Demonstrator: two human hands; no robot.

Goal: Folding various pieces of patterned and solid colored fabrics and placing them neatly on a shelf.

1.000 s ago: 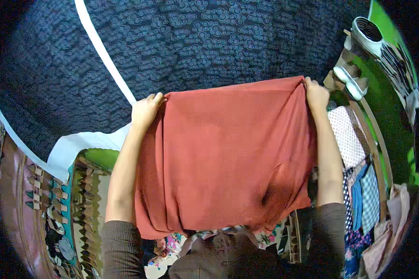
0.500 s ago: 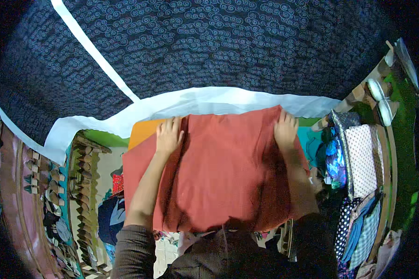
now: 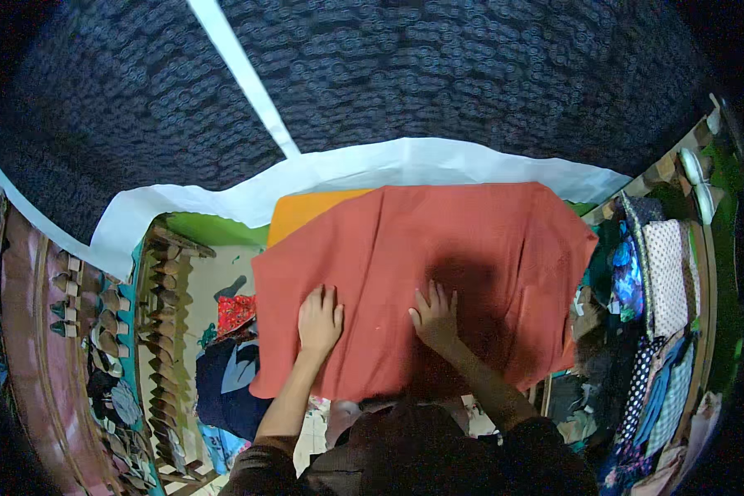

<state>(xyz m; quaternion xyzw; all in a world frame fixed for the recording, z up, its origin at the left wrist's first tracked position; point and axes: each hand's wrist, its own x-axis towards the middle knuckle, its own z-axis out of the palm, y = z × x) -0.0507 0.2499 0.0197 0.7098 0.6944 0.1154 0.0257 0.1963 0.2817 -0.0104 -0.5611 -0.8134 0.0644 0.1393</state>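
Note:
A large piece of brick-red cloth lies spread over the work surface before me, with slanting creases and a dark shadow on it. My left hand rests flat on its left half, fingers stretched out. Right of the middle, my right hand lies on the cloth too, its fingers apart. Neither hand grips the fabric. An orange-yellow panel shows from under the cloth's far left edge. The cloth hides most of whatever supports it.
Dark patterned fabric with a white border hangs beyond. Racks of shoes stand at left, with dark clothing and a red patterned cloth nearer. At right are folded clothes and a pair of white shoes.
Both hands have moved from the cloth's far edge toward me, the right one also inward to the left. The cloth now lies flatter, its far right corner spread farther out.

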